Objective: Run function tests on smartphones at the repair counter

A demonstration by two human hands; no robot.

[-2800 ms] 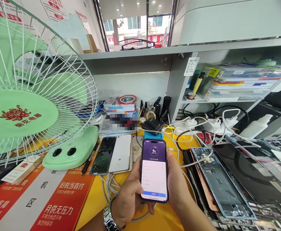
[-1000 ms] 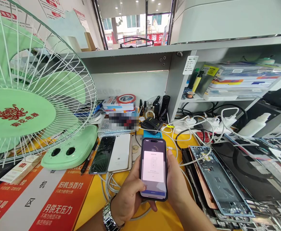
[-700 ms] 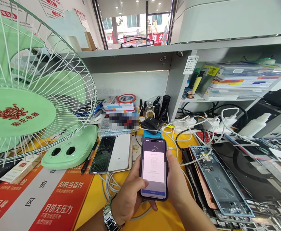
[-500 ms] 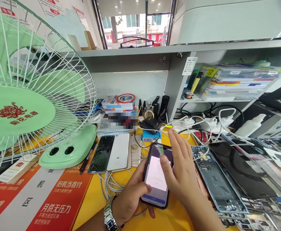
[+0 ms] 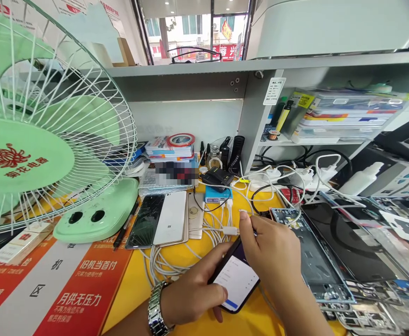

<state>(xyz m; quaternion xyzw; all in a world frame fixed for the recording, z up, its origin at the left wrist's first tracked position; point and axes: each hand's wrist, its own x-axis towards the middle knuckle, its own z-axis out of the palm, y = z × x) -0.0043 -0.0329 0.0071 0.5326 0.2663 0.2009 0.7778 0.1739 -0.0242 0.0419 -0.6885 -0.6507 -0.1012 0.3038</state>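
Observation:
A smartphone (image 5: 237, 280) with a lit screen lies tilted in my left hand (image 5: 193, 289), whose fingers wrap round its left side and lower part. White panels with lines of small text and a blue strip at the bottom show on its screen. My right hand (image 5: 274, 252) is bent over the phone's upper right part, its fingers curled. Those fingertips are hidden, so I cannot tell whether they hold anything. A white cable plug (image 5: 230, 230) lies close to the phone's top left edge. A metal watch (image 5: 158, 308) is on my left wrist.
A green fan (image 5: 57, 126) stands at left. Behind my hands lie a cracked phone (image 5: 145, 220), a white phone (image 5: 170, 219) and a blue box (image 5: 216, 195). Coiled white cables (image 5: 162, 261) lie on the yellow tabletop. Phone frames and parts (image 5: 313, 256) crowd the right side.
My right hand has gone from stretched fingers beside the phone to curled fingers over its top. The phone has tilted clockwise and shifted slightly down and right. Its screen shows a different page.

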